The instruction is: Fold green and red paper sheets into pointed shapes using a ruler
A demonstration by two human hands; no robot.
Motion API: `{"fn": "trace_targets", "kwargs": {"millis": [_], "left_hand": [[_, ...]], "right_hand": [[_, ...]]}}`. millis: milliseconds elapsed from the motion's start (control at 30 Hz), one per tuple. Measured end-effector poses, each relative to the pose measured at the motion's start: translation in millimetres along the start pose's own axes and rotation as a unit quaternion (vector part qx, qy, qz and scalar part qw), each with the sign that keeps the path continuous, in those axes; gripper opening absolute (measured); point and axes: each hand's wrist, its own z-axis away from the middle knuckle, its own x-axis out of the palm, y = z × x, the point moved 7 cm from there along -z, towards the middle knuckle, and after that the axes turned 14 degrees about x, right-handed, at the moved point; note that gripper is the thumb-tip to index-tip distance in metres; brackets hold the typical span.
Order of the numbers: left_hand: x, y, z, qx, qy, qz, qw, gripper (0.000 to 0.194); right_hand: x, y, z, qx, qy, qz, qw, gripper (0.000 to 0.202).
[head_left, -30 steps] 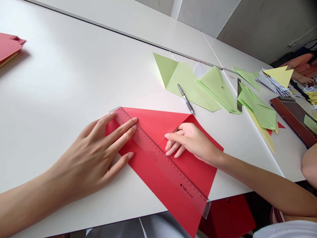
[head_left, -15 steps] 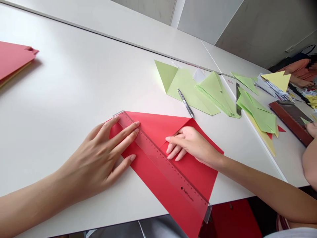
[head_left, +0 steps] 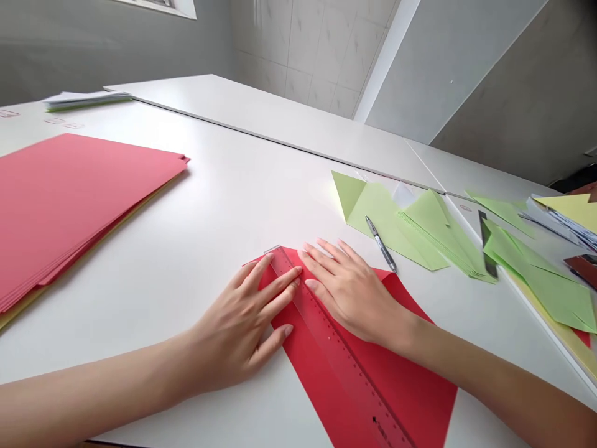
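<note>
A sheet of red paper (head_left: 308, 386) lies before me with a folded flap at its far side. Slanting across it is a clear plastic ruler (head_left: 342, 358), its far end near the paper's far corner. My left hand (head_left: 247, 317) has its fingers spread, the tips pressing on the ruler's far end and the thumb on the paper's left edge. Right of the ruler, my right hand (head_left: 359, 295) lies flat on the folded flap, fingers stretched out, fingertips close to the ruler's edge. It covers much of the flap.
A stack of red sheets (head_left: 79, 205) sits at the left, yellow underneath. Beyond the right hand are a pen (head_left: 381, 244) and cut green paper pieces (head_left: 429, 230). More green pieces (head_left: 536, 270) lie farther right. White papers (head_left: 86, 98) rest at the back left.
My right hand has let go of the flap's edge and now lies flat on it, farther up along the ruler. My left hand keeps its hold-down. The view has swung left and up.
</note>
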Motion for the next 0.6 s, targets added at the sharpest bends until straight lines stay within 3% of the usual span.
{"fn": "trace_targets", "kwargs": {"millis": [167, 367, 600], "left_hand": [[3.8, 2, 2, -0.009, -0.01, 0.005, 1.0, 0.044], [7.0, 0, 5, -0.045, -0.011, 0.058, 0.997, 0.04], [8.9, -1, 5, -0.051, -0.025, 0.066, 0.996, 0.039]], "right_hand": [[29, 2, -17, 0.001, -0.07, 0.018, 0.997, 0.058], [30, -1, -26, -0.012, -0.1, -0.008, 0.995, 0.061], [32, -1, -35, -0.016, -0.077, -0.012, 0.997, 0.06]]}}
